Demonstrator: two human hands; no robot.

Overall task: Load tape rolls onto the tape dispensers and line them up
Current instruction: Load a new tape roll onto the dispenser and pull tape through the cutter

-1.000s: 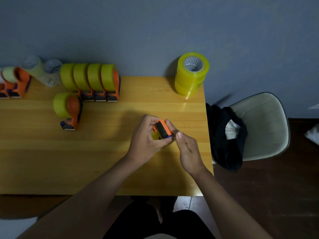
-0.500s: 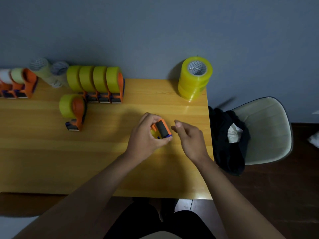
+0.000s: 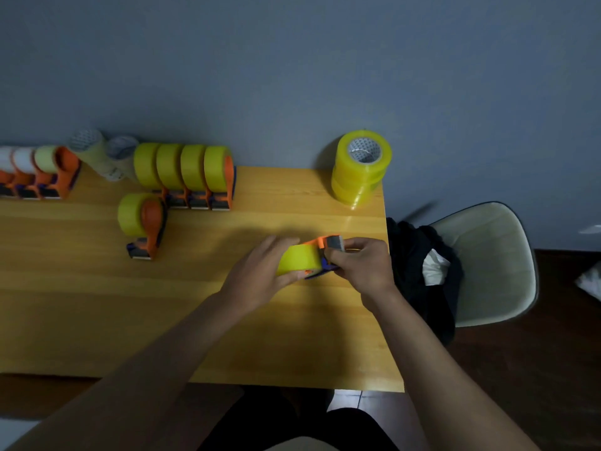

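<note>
I see the left hand (image 3: 260, 278) curled round the yellow roll (image 3: 300, 258) on the dispenser (image 3: 328, 247). Right hand (image 3: 364, 265) pinches the dispenser's blade end. Both sit over the table (image 3: 97, 304), near-right of the loaded row (image 3: 185, 174), below the stack (image 3: 361, 167).

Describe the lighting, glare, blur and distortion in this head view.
Head view: dim overall; a small glare patch on the table below the stacked rolls, which cast a shadow on the wall; left hand and right hand slightly motion-blurred around the dispenser; wide-angle bending toward the edges.
</note>
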